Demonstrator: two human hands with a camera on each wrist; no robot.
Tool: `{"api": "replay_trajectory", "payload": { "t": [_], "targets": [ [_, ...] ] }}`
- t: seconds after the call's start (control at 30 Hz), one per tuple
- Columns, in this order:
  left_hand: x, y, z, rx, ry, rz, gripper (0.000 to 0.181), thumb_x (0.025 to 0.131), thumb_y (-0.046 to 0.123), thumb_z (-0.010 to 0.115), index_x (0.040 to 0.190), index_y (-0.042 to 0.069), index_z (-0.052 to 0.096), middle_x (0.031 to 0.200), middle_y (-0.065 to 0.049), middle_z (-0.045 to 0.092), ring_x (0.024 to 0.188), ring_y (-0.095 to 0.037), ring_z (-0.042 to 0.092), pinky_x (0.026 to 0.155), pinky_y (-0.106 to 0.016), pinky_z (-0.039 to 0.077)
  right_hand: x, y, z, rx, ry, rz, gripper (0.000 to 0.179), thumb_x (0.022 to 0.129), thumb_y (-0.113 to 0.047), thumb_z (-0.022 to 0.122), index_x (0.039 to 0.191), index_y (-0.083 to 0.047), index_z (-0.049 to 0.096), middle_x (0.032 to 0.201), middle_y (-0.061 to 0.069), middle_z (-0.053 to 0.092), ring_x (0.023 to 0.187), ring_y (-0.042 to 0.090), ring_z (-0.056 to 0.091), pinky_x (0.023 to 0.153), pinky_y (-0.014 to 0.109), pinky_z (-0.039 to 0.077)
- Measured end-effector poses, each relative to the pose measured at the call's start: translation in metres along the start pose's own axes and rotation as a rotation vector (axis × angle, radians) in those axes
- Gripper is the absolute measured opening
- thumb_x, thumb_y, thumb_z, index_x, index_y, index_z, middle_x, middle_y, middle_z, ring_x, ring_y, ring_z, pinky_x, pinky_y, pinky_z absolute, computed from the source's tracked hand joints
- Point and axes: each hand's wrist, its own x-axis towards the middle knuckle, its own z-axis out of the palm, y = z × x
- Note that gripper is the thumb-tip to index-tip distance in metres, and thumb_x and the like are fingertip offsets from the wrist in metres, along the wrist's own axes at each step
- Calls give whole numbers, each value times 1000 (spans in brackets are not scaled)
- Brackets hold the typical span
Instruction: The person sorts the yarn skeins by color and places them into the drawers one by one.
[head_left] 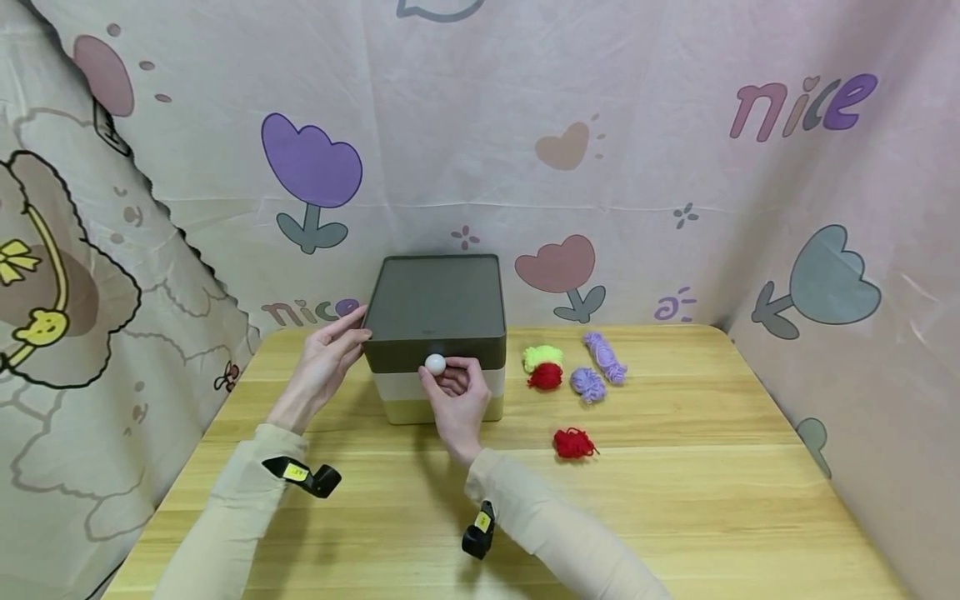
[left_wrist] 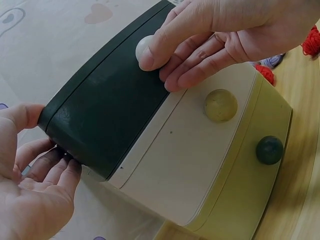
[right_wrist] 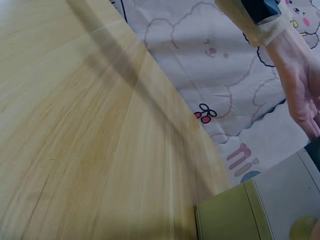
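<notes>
Nearest the person, two sleeved forearms reach forward over the bench (head_left: 675, 508), a black wrist camera (head_left: 478, 533) strapped to each. A loose red bundle of yarn (head_left: 574, 443) lies on the wood to the right of the right hand (head_left: 459, 402).

That right hand is nearly closed: its thumb and forefinger pinch the round white knob (head_left: 435, 364), the other fingers tucked loosely behind. The knob sits just ahead of the palm and slightly to its left, on the dark front (head_left: 393, 357) of the top tier. The knob is round and offers no long axis; the box's depth, running straight away from the person, sets the line instead, and a pull would probably need to follow it back toward the chest.

Below the dark front come a cream tier (head_left: 390, 385) and a yellow-green tier (head_left: 405, 412); the left wrist view shows a yellowish knob (left_wrist: 220, 105) and a dark green knob (left_wrist: 270, 150) on them. The left hand (head_left: 324, 367), relaxed and gripping no knob, touches the top tier at its front left corner, off to the side of the white knob; the right hand is plainly the nearer one.

To the right of the box (head_left: 442, 296) lie more yarn bundles (head_left: 588, 385), in yellow, red and purple. Behind everything hangs a printed cloth (head_left: 465, 125).
</notes>
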Motion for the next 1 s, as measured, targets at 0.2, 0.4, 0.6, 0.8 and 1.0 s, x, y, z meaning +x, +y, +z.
{"api": "replay_trajectory", "payload": {
  "t": [0.2, 0.4, 0.6, 0.8, 1.0],
  "targets": [
    [-1, 0, -1, 9, 9, -6, 64, 102, 5, 52, 159, 4, 23, 172, -6, 2, 158, -25, 13, 128, -39, 15, -5, -1, -2, 2, -10, 13, 33, 78, -3, 83, 101, 6, 61, 89, 28, 72, 73, 1, 67, 68, 14, 58],
    [0, -1, -3, 9, -2, 2, 64, 102, 5, 53, 158, 2, 23, 172, -8, 4, 157, -23, 17, 119, -21, 33, -14, -5, -4, 10, -15, 29, 33, 78, -2, 83, 101, 6, 61, 89, 28, 72, 72, 0, 67, 67, 14, 57],
    [0, -1, -4, -32, -8, 3, 65, 101, 5, 57, 158, 1, 26, 172, -6, 4, 130, 4, 49, 87, -3, 50, -26, -12, -10, 20, -42, 53, 33, 78, -2, 83, 101, 5, 60, 89, 27, 72, 72, 1, 68, 67, 14, 58],
    [0, -1, -6, -75, -20, 2, 66, 100, 3, 57, 157, -1, 24, 172, -7, 1, 113, 9, 58, 82, -5, 52, -39, -18, -16, 25, -77, 59, 33, 79, -2, 83, 101, 6, 59, 90, 26, 71, 73, 1, 68, 68, 15, 58],
    [1, -1, -7, -84, -25, -2, 68, 100, 3, 58, 158, -2, 21, 172, -9, 1, 114, 10, 58, 86, -5, 52, -50, -23, -23, 20, -112, 45, 32, 80, -2, 82, 101, 5, 59, 90, 27, 71, 74, 1, 68, 69, 17, 60]
  ]
}}
